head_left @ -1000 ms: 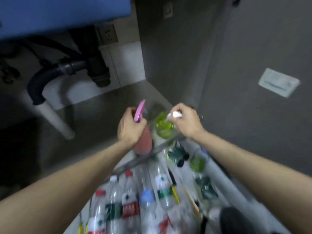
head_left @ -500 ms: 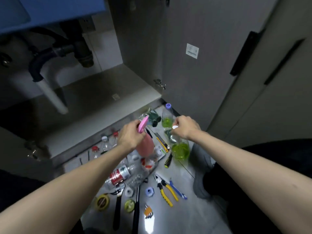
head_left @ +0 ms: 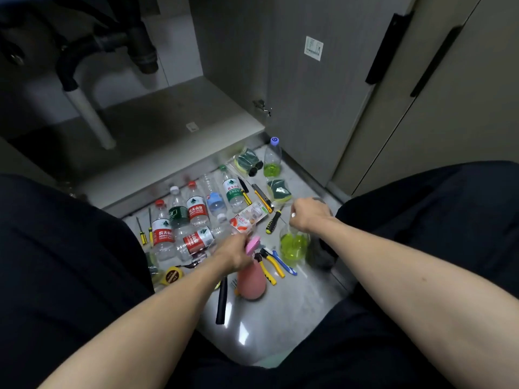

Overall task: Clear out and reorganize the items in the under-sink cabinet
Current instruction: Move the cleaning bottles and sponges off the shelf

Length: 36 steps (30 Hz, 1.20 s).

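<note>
Two hand-held bottles point(head_left: 251, 279) above floor point(head_left: 280, 321)

pink spray bottle point(head_left: 252, 282), clear bottle of green liquid point(head_left: 293, 245), yellow-handled pliers point(head_left: 268, 266), red-labelled water bottle point(head_left: 162, 234)

Grey floor point(head_left: 283, 318) under bottles point(head_left: 179, 217), pliers point(head_left: 269, 265), seemingly sponges point(head_left: 278, 189).

I see my two bare forearms with no sleeves, my left hand point(head_left: 234, 252) and right hand point(head_left: 309, 214) ungloved, and dark navy fabric trousers point(head_left: 70, 262) covering both legs.
</note>
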Each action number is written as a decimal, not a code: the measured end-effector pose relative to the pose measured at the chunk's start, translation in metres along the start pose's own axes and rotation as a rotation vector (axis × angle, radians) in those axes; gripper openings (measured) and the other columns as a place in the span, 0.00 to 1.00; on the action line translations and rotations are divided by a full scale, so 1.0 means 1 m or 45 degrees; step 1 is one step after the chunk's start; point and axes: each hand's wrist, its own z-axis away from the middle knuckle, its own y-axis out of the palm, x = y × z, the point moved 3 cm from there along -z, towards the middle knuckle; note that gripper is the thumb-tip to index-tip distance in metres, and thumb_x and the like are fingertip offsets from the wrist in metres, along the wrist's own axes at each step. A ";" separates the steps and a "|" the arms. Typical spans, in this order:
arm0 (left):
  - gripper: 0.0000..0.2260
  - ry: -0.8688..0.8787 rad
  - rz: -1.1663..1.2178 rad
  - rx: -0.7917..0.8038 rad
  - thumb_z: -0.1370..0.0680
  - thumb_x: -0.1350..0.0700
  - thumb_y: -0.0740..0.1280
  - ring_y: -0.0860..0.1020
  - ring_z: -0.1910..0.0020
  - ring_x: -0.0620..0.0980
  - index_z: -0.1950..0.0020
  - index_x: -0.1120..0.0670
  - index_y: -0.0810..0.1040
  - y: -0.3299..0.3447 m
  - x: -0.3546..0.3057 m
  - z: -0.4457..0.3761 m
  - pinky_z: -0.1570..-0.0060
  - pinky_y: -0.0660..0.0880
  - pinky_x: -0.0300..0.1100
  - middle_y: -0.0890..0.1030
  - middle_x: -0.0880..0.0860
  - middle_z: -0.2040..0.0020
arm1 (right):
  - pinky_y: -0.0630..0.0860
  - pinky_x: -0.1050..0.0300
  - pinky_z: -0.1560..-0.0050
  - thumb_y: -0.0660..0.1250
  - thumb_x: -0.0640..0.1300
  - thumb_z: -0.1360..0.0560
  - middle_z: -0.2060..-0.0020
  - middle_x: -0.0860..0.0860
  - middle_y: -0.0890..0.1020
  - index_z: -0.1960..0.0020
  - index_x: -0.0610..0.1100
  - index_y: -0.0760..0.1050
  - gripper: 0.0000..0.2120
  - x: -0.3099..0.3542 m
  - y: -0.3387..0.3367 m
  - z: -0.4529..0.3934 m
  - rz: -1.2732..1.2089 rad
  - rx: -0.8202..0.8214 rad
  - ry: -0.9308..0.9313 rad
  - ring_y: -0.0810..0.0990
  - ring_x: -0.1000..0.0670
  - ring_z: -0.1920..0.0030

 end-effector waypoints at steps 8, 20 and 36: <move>0.10 -0.003 -0.093 0.033 0.27 0.54 0.72 0.80 0.48 0.56 0.47 0.54 0.79 0.048 0.010 -0.003 0.47 0.78 0.45 0.81 0.55 0.48 | 0.73 0.54 0.53 0.63 0.42 0.26 0.45 0.45 0.83 0.42 0.47 0.79 0.14 -0.006 0.021 -0.018 0.060 -0.094 0.065 0.81 0.40 0.43; 0.10 0.106 -0.146 0.140 0.28 0.53 0.71 0.73 0.59 0.52 0.58 0.47 0.69 0.064 0.004 -0.012 0.62 0.67 0.42 0.71 0.46 0.60 | 0.72 0.53 0.49 0.61 0.47 0.23 0.38 0.42 0.80 0.39 0.46 0.76 0.15 -0.037 0.066 -0.054 -0.161 0.001 0.211 0.79 0.38 0.39; 0.14 -0.083 -0.192 0.103 0.23 0.41 0.64 0.77 0.54 0.52 0.48 0.51 0.75 -0.021 0.033 -0.034 0.58 0.74 0.45 0.78 0.52 0.53 | 0.74 0.47 0.39 0.63 0.42 0.23 0.37 0.46 0.76 0.37 0.46 0.76 0.15 0.015 0.040 -0.075 -0.264 -0.316 -0.197 0.73 0.43 0.37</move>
